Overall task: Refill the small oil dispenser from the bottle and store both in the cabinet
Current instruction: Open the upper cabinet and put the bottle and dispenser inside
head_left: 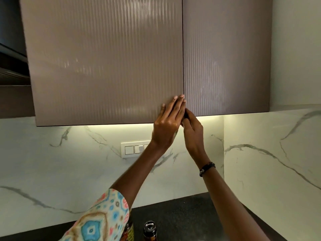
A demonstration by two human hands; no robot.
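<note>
High on the wall, two ribbed cabinet doors, the left door (104, 63) wide and the right door (225, 58) narrower, both closed or almost closed, with only a thin dark seam between them. Below, a marble wall (260, 153) lit by a strip under the cabinet, with a switch plate (133, 149) partly hidden behind the left wrist. At the bottom, a dark worktop (182, 214). Near the lower corner where the doors meet, both hands raised together, probably because no handle shows there and the edge must be worked open. Left hand (166, 122) flat on the left door, grip spread, fingers straight and lying against the ribbed face beside the seam, likely to steady or press the door. Right hand (192, 129) just beside it and touching it, grip curled in under the bottom edge at the seam; hooked on the edge or not, cannot tell, since the fingertips are hidden behind the left hand. A dark bracelet (207, 168) on the right wrist, a patterned sleeve (104, 216) on the left arm. Down on the worktop, well apart from the hands, a dark bottle top (150, 227) and, half covered by the sleeve, a second container (129, 228); which one is the dispenser, cannot tell. Both not yet stored, so opening the cabinet seems the step in hand.
</note>
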